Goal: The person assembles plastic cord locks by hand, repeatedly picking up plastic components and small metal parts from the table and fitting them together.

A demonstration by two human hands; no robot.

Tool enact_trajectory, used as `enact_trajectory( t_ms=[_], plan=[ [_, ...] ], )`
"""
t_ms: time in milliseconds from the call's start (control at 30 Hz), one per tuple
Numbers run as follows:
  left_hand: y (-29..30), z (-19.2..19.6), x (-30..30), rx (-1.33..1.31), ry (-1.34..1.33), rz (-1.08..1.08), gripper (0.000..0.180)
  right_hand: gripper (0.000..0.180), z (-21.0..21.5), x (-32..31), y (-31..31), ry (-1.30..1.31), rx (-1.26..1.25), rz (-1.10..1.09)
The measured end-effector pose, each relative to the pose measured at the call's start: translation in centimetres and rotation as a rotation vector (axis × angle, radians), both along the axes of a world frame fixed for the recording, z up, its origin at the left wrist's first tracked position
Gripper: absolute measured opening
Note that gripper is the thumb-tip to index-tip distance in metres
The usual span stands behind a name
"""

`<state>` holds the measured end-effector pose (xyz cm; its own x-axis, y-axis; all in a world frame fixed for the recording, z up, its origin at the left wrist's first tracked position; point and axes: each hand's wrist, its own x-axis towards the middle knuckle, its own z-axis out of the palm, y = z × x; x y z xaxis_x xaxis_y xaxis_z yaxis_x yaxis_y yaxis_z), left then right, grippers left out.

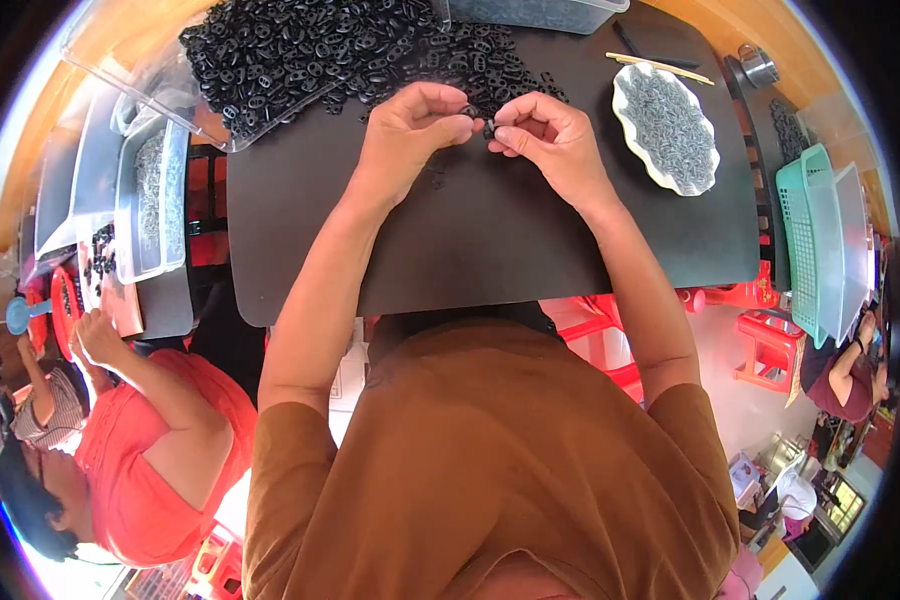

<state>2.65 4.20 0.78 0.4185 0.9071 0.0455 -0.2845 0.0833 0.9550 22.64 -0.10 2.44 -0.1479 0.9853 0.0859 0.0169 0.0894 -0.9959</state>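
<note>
Both my hands meet above the dark table, close to the near edge of a heap of small black plastic pieces [290, 60], many with two holes. My right hand [555, 140] pinches a small black plastic piece [490, 128] between thumb and fingertips. My left hand [415, 130] is closed in a pinch right beside it, the thumb and index finger nearly touching that piece. What the left fingertips hold is too small to make out. To the right, a white scalloped dish [618, 100] holds many small grey metallic-looking parts.
Two light sticks [660, 66] and a black tool [650, 50] lie beyond the dish on the table [490, 235]. A clear bin [540, 12] stands at the back, another [140, 260] at left. A green basket [805, 230] is at right. A person in red [160, 440] works at left.
</note>
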Motion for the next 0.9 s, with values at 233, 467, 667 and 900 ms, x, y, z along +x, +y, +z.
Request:
enact_trajectory(
  t_ms=[233,467,667,900],
  plan=[
    [-0.2,0.0,0.2,-0.049,0.048,0.02,0.025,0.008,-0.2,-0.4,0.0,-0.06,0.061,-0.037],
    [-0.3,-0.2,0.2,0.026,0.105,0.018,0.019,0.008,-0.2,-0.4,0.0,-0.162,0.113,-0.039],
    [-0.6,0.0,0.4,0.102,0.209,0.05,0.019,0.008,-0.5,-0.4,0.0,-0.231,0.147,-0.042],
    [-0.8,-0.7,0.6,0.3,0.401,0.042,0.019,0.013,-1.2,-0.6,-0.4,-0.364,0.221,-0.117]
  ],
)
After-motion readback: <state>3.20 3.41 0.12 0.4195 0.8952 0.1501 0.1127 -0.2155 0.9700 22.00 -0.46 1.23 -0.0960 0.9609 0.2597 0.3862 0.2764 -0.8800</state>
